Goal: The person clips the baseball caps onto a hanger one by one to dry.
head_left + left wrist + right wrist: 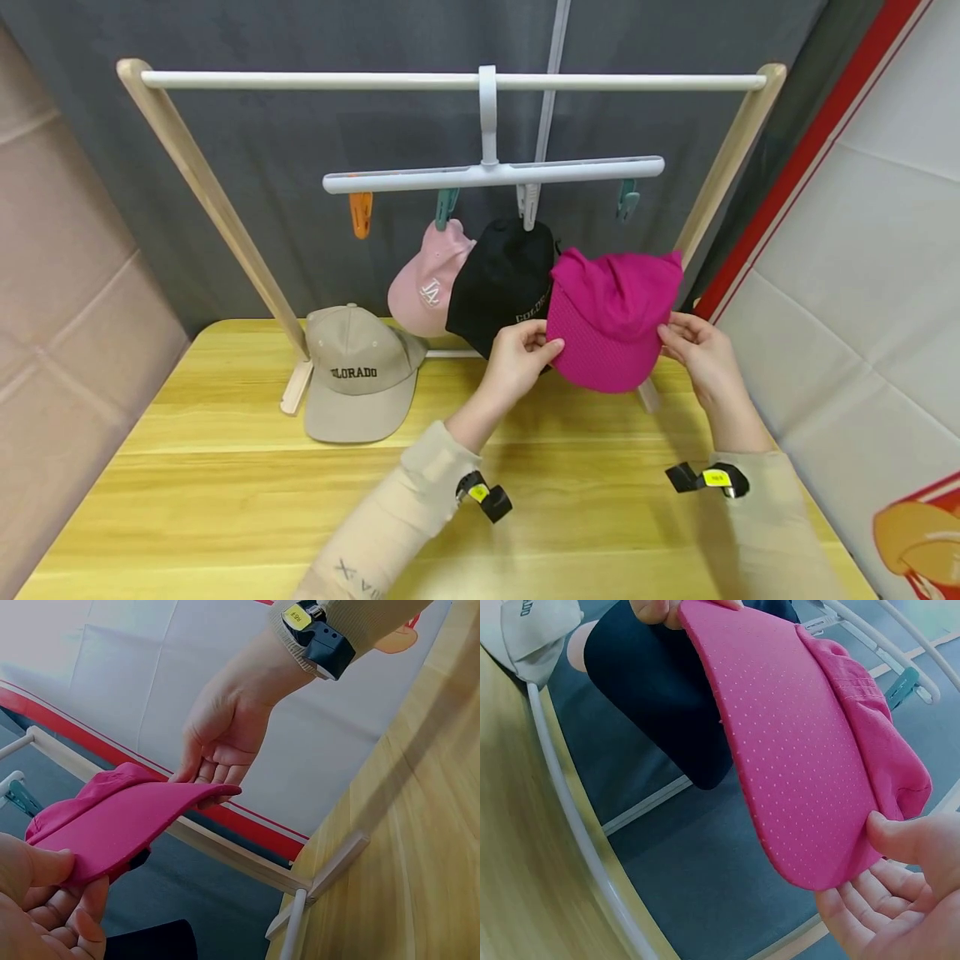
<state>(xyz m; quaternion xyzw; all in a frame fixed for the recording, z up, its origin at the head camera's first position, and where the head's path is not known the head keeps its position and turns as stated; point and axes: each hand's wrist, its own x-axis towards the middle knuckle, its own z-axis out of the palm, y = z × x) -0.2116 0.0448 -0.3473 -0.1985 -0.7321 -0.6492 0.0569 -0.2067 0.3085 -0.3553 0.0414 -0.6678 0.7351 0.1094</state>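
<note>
Magenta cap is up in the air, held in both hands, brim toward the wearer, crown away. It sits at the right part of the hanger, below the right green clip; in the head view a gap shows between clip and crown.

Left hand: grasping the left edge of the brim, thumb on top, fingers curled beneath.

Right hand: grasping the right edge of the brim, thumb on the upper face, fingers underneath, per the right wrist view.

Magenta cap partly covers the black cap in the head view. Black cap hangs from the white clip; its lettering is partly hidden. Light pink cap, LA logo on front, hangs from the left green clip, partly behind the black one. Orange clip is at the hanger's left end.

Hanger is hooked on the white rail of the wooden-legged rack, bar slightly tilted, right end higher. Beige cap rests on the wood table, brim toward the wearer, just beside the rack's left foot. Dark curtain behind.
</note>
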